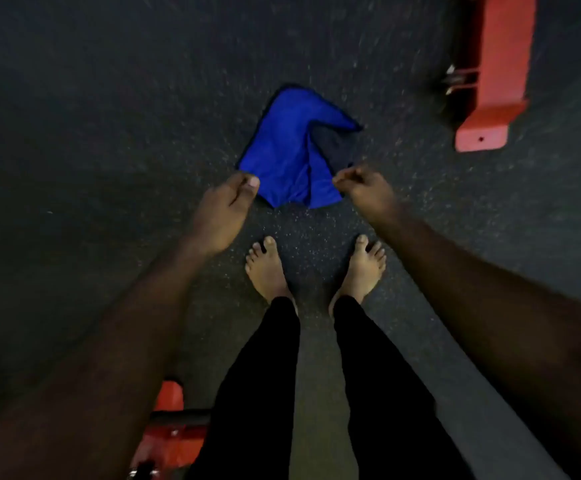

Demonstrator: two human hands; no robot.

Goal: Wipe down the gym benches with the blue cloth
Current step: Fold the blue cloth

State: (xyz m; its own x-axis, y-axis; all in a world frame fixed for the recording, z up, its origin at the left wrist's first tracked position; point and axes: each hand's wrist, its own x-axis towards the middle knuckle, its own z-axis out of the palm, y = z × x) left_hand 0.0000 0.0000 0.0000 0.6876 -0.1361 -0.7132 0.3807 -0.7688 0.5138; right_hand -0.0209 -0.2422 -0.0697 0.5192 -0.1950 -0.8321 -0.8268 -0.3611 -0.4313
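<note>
With left hand [225, 209] and right hand [363, 188], pinched blue cloth [282, 150] by its two near corners at frame centre; likely held spread to fold a pad before wiping.

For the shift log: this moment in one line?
blue cloth: ahead of bare feet | left hand: at near-left corner | right hand: at near-right corner | grip: unclear
</note>
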